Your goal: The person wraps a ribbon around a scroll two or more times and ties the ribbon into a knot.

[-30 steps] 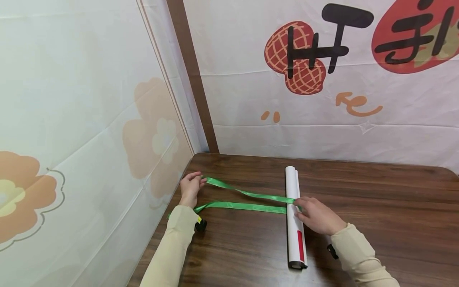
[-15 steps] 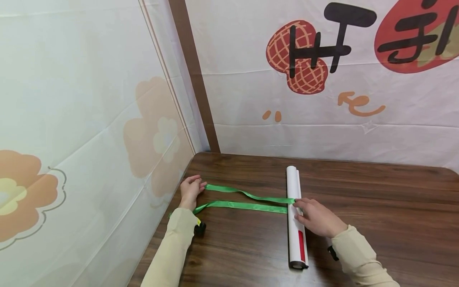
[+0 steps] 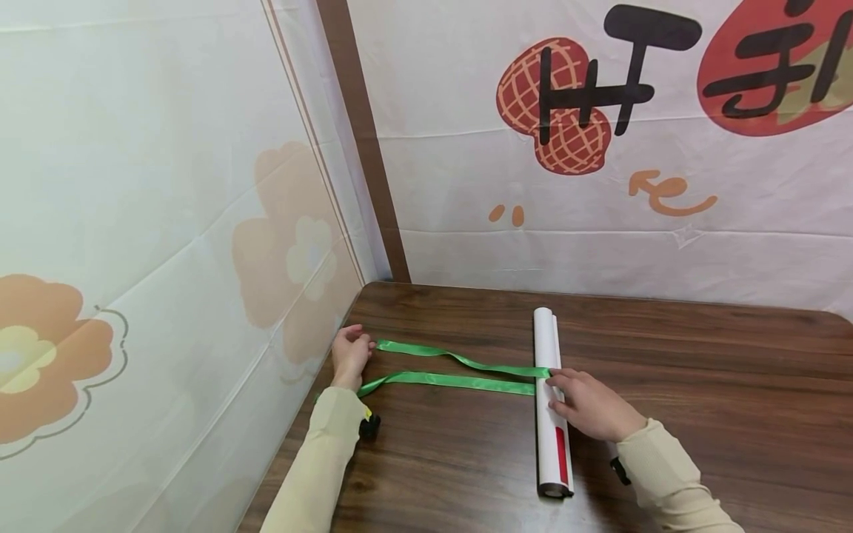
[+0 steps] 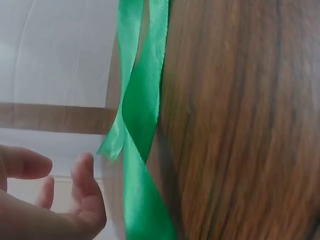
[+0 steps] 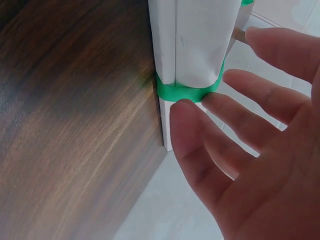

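Observation:
A long white roll [image 3: 545, 414] with a red patch and a dark end lies on the wooden table. Green ribbon [image 3: 453, 381] wraps its middle, and two lengths stretch left. My left hand [image 3: 350, 354] hovers by the free tip of the farther length; in the left wrist view its fingers [image 4: 85, 175] are parted from the ribbon [image 4: 142, 112]. Over the roll's right side, my right hand [image 3: 593, 403] touches the ribbon with its fingertips. In the right wrist view, the relaxed fingers [image 5: 187, 125] rest against the green band [image 5: 175, 93] around the roll.
The brown table [image 3: 700, 355] extends to the right of the roll. A white cloth wall [image 3: 166, 185] with flower prints rises along the left edge, and another printed cloth [image 3: 440, 185] stands behind the table.
My left hand has lowered the farther ribbon length toward the table, then let its tip go and drawn slightly left. The right hand stays at the roll.

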Motion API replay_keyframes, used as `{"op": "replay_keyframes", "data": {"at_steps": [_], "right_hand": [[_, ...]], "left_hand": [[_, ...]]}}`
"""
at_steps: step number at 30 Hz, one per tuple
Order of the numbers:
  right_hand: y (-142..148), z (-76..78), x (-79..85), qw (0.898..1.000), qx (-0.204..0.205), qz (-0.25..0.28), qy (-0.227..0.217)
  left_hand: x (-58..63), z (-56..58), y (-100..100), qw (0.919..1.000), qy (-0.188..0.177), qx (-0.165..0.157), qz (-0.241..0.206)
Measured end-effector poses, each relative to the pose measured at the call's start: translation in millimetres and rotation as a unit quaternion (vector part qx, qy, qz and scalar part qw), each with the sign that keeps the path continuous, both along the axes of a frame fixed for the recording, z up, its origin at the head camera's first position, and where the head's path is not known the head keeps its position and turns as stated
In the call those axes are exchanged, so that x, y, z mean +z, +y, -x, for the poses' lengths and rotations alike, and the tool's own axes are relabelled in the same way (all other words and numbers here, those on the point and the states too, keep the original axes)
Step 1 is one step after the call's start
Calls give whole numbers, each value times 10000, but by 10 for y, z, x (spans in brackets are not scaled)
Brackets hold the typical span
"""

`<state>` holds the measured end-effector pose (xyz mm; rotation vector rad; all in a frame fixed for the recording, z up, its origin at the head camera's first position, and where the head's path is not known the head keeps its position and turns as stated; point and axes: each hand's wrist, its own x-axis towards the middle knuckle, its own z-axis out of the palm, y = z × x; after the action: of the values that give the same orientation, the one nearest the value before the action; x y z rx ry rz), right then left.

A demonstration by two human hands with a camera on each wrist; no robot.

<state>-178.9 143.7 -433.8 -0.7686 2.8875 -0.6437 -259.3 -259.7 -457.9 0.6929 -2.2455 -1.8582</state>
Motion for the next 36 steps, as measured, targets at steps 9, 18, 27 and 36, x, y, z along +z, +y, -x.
{"op": "replay_keyframes", "data": {"at_steps": [9, 18, 27, 36], "right_hand": [[6, 4, -1, 10000, 24, 14, -17], [12, 0, 1, 10000, 46, -17, 26], [21, -23, 41, 10000, 4, 2, 24], [33, -20, 33, 9999, 5, 10, 114]], "left_hand": [[100, -82, 50, 9690, 146, -845, 2316], [52, -177, 121, 9213, -126, -2042, 3306], [72, -226, 259, 8815, -207, -2806, 3793], [57, -271, 393, 8485, -403, -3146, 4236]]}}
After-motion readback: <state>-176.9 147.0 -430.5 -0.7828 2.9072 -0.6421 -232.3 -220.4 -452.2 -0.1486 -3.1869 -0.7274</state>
